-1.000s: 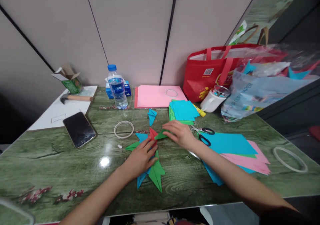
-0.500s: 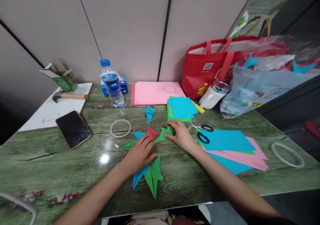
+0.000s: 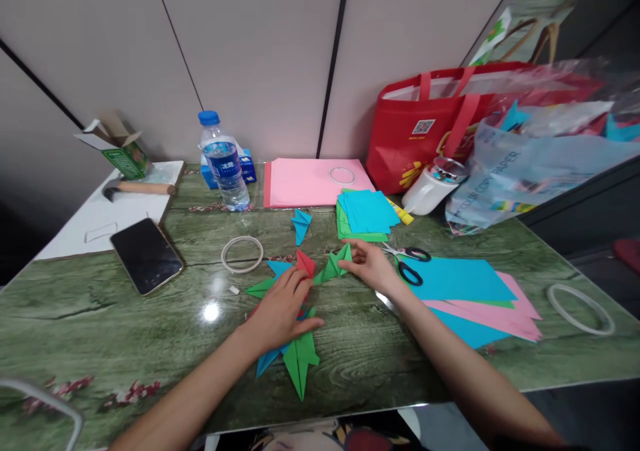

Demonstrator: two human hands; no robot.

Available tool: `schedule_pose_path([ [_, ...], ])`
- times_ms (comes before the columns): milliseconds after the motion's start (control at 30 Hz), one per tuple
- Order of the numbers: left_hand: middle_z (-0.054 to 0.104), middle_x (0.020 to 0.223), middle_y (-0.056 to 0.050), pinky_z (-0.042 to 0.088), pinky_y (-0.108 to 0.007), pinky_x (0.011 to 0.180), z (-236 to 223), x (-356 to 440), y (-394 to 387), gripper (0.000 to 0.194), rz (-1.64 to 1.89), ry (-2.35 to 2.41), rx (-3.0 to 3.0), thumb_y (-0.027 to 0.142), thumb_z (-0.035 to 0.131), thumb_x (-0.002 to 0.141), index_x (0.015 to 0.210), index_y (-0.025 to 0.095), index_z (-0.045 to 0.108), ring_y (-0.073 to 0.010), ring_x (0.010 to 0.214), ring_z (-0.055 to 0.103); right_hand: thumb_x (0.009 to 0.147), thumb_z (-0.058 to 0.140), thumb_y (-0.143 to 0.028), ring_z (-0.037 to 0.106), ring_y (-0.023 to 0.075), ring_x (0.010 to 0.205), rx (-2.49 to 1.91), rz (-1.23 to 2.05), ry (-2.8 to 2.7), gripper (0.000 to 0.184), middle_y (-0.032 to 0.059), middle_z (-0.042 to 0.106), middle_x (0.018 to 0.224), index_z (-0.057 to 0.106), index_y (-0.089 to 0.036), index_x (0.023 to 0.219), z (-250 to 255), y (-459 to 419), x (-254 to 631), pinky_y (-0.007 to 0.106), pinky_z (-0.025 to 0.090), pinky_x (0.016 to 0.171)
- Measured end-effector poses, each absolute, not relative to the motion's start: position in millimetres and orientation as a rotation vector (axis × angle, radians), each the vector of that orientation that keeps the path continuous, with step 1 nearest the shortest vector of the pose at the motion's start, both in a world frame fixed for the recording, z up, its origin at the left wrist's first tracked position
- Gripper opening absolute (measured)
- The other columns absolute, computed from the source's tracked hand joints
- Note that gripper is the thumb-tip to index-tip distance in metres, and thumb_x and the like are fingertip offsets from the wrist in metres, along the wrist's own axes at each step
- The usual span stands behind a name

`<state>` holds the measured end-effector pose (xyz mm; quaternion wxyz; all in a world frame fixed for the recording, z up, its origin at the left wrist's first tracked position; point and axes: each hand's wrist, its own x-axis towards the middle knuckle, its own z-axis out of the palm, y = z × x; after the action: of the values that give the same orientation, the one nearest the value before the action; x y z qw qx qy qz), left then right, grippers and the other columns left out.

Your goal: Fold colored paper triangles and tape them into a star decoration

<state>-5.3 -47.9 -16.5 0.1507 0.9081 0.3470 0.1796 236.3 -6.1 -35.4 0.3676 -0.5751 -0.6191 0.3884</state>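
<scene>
In the head view, a ring of folded paper pieces in green, blue and red lies on the table, its middle hidden under my left hand (image 3: 283,307). That hand rests palm down on it, thumb spread out to the right. A green folded point (image 3: 300,369) sticks out toward me, and a red one (image 3: 305,263) away from me. My right hand (image 3: 373,265) pinches the end of a green folded paper piece (image 3: 332,268) at the ring's right side, its tip raised. Beyond the ring lies a separate blue folded piece (image 3: 301,225).
Black-handled scissors (image 3: 411,275) lie by blue sheets (image 3: 463,281). Behind are small paper squares (image 3: 370,212), pink paper (image 3: 305,183), a water bottle (image 3: 224,164), a white mug (image 3: 427,192) and a red bag (image 3: 400,151). At left are a phone (image 3: 147,255) and a hammer (image 3: 140,188).
My right fingers have closed on the green piece and tipped its end up. The ring's near points have shifted slightly left. The camera view has moved a little.
</scene>
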Motion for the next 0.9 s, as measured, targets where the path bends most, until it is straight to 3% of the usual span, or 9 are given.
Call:
schedule_pose_path([
  [133, 0.051, 0.119, -0.012, 0.042, -0.048, 0.098, -18.1, -3.9, -47.3, 0.047, 0.549, 1.012, 2.572, 0.047, 0.062, 0.078, 0.112, 0.017, 0.047, -0.0293, 0.118, 0.044, 0.077, 0.058, -0.044, 0.044, 0.0112, 0.048, -1.482, 0.968, -1.596, 0.041, -0.0073, 0.041, 0.053, 0.061, -0.013, 0.105, -27.5, -6.7, 241.0, 0.024, 0.042, 0.047],
  [300, 0.052, 0.116, -0.011, 0.044, -0.046, 0.096, -19.1, -1.4, -46.2, 0.037, 0.561, 1.052, 2.564, 0.041, 0.064, 0.078, 0.103, 0.017, 0.050, -0.0273, 0.114, 0.046, 0.081, 0.054, -0.039, 0.054, 0.0142, 0.057, -1.536, 0.912, -1.632, 0.047, -0.0017, 0.054, 0.069, 0.051, -0.016, 0.122, -23.6, -5.0, 252.8, 0.028, 0.049, 0.051],
  [400, 0.053, 0.113, -0.011, 0.044, -0.044, 0.095, -21.2, 0.2, -45.6, 0.034, 0.558, 1.071, 2.567, 0.038, 0.065, 0.078, 0.099, 0.016, 0.052, -0.0265, 0.112, 0.046, 0.082, 0.056, -0.028, 0.060, 0.0218, 0.073, -1.729, 0.523, -1.819, 0.039, 0.0081, 0.061, 0.087, 0.055, -0.016, 0.119, -12.7, -15.4, 252.6, 0.041, 0.051, 0.070],
  [500, 0.052, 0.112, -0.011, 0.044, -0.044, 0.095, -22.7, 1.9, -45.6, 0.033, 0.583, 1.078, 2.549, 0.036, 0.066, 0.077, 0.099, 0.015, 0.052, -0.0266, 0.112, 0.045, 0.084, 0.055, -0.026, 0.055, 0.0324, 0.099, -1.708, 0.029, -1.878, 0.023, 0.0170, 0.057, 0.109, 0.063, -0.017, 0.104, 2.9, -48.8, 232.4, 0.052, 0.045, 0.083],
  [600, 0.053, 0.112, -0.009, 0.045, -0.045, 0.094, -21.8, 3.2, -44.6, 0.028, 0.601, 1.076, 2.516, 0.032, 0.063, 0.080, 0.102, 0.017, 0.053, -0.0258, 0.111, 0.046, 0.088, 0.052, -0.028, 0.055, 0.0255, 0.103, -1.166, 0.212, -2.183, 0.019, 0.0113, 0.059, 0.108, 0.062, -0.023, 0.104, 7.5, -95.7, 197.1, 0.044, 0.048, 0.084],
  [667, 0.054, 0.110, -0.009, 0.045, -0.044, 0.093, -19.6, 3.0, -42.6, 0.023, 0.604, 1.072, 2.492, 0.030, 0.060, 0.083, 0.101, 0.017, 0.055, -0.0251, 0.109, 0.048, 0.083, 0.059, -0.041, 0.053, 0.0263, 0.105, -0.936, 0.289, -2.416, 0.034, 0.0112, 0.059, 0.111, 0.058, -0.022, 0.111, 1.6, -121.6, 175.8, 0.045, 0.048, 0.085],
  [733, 0.056, 0.109, -0.009, 0.046, -0.043, 0.093, -16.5, 0.6, -39.3, 0.020, 0.605, 1.039, 2.458, 0.031, 0.057, 0.085, 0.099, 0.016, 0.057, -0.0241, 0.107, 0.050, 0.080, 0.062, -0.043, 0.050, 0.0280, 0.109, -0.907, 0.284, -2.519, 0.041, 0.0116, 0.059, 0.113, 0.057, -0.020, 0.113, -7.1, -137.2, 162.6, 0.047, 0.046, 0.087],
  [900, 0.061, 0.111, -0.007, 0.042, -0.041, 0.102, -10.1, -19.4, -33.0, 0.021, 0.709, 0.843, 2.365, 0.027, 0.043, 0.093, 0.105, 0.019, 0.058, -0.0201, 0.118, 0.049, 0.084, 0.057, -0.023, 0.048, 0.0251, 0.110, -0.991, 0.257, -2.488, 0.025, 0.0124, 0.059, 0.111, 0.059, -0.019, 0.108, -17.8, -145.4, 160.7, 0.045, 0.045, 0.089],
])
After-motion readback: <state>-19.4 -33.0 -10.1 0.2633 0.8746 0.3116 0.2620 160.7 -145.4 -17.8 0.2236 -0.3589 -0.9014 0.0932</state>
